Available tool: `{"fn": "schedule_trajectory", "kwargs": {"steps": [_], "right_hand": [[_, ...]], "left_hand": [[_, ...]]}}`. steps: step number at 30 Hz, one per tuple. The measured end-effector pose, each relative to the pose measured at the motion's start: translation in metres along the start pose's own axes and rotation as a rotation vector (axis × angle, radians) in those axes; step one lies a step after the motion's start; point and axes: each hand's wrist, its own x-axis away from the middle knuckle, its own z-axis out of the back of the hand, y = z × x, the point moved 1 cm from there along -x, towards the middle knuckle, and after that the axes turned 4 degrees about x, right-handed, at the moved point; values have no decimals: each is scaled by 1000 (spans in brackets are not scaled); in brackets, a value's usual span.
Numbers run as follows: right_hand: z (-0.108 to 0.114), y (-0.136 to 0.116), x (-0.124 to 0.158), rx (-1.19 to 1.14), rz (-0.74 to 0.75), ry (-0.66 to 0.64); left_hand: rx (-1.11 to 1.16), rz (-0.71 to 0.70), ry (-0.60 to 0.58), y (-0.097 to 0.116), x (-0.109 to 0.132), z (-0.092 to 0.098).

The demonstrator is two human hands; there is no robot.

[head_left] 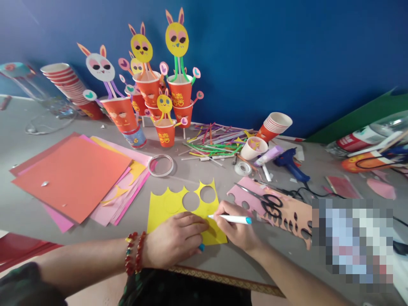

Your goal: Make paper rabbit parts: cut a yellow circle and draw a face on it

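My right hand (237,227) grips a white marker (234,219) with a blue end, its tip at the yellow paper (159,212). That sheet has two round holes and a scalloped cut upper edge, and a faint circle outline shows on it. My left hand (178,238) rests palm down on the sheet with its fingers curled, and a blue marker cap (201,247) pokes out from beneath them. Whatever else lies under those fingers is hidden. Black-handled scissors (270,205) lie to the right on cut pink paper (245,191).
Stacked coloured paper (73,174) lies left, beside a tape roll (161,165). Behind stand red paper cups (123,114) with rabbit faces. Loose coloured sticks (216,138), a white cup (254,147) and a blue glue gun (291,163) lie at the back right.
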Motion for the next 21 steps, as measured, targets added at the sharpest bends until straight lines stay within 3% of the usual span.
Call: {"fn": "schedule_trajectory", "kwargs": {"steps": [21], "right_hand": [[1, -5, -1, 59, 10, 15]], "left_hand": [[49, 25, -7, -2, 1, -1]]}}
